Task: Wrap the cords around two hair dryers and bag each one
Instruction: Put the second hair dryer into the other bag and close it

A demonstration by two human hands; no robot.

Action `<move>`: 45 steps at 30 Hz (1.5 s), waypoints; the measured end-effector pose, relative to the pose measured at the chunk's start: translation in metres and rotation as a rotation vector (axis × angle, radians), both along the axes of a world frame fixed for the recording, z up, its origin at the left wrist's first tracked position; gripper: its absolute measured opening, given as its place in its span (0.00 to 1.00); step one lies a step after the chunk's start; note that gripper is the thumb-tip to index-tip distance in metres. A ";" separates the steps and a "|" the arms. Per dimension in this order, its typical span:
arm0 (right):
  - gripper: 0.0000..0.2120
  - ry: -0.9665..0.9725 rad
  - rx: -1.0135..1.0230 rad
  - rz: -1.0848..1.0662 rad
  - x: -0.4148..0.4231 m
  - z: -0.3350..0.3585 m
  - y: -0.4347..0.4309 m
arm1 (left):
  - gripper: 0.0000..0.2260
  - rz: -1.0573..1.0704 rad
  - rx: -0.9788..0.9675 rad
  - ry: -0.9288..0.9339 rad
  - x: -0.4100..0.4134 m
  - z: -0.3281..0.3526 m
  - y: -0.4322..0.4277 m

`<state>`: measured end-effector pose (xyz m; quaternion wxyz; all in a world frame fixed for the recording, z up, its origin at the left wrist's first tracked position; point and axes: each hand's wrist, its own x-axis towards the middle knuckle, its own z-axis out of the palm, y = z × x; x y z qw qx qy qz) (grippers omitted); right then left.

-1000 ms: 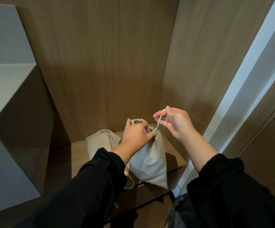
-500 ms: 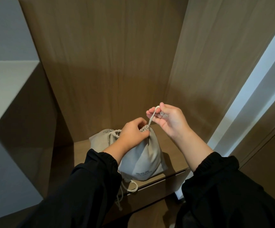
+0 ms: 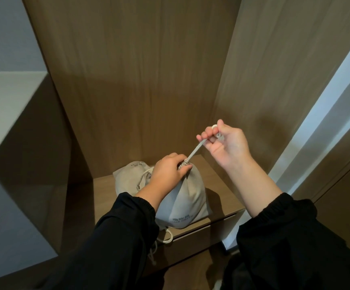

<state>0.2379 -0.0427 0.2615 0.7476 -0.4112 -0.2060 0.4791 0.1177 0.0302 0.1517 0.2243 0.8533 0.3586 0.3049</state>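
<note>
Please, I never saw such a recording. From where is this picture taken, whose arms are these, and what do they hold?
No machine here: a person wears a camera on the head, so you look down along both black-sleeved arms. On a wooden shelf sit two grey cloth bags. The left hand grips the gathered neck of the front bag; the right hand pinches its drawstring, pulled taut. The second bag lies behind it, leftward. Their contents are hidden.

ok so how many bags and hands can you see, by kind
drawstring bags: 2, the front bag and the back bag behind it
hands: 2, left hand gripping the front bag's neck, right hand pinching its drawstring
total: 4
</note>
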 end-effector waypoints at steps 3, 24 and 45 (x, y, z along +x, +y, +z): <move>0.18 -0.012 0.021 -0.005 0.004 0.005 -0.003 | 0.07 -0.022 0.020 0.088 0.000 0.004 -0.001; 0.28 -0.802 -0.711 0.096 0.033 -0.080 -0.016 | 0.17 -0.059 0.099 0.438 0.012 0.007 -0.012; 0.07 -0.538 -0.441 0.025 0.041 -0.092 0.010 | 0.07 0.171 0.091 0.017 -0.022 0.003 -0.013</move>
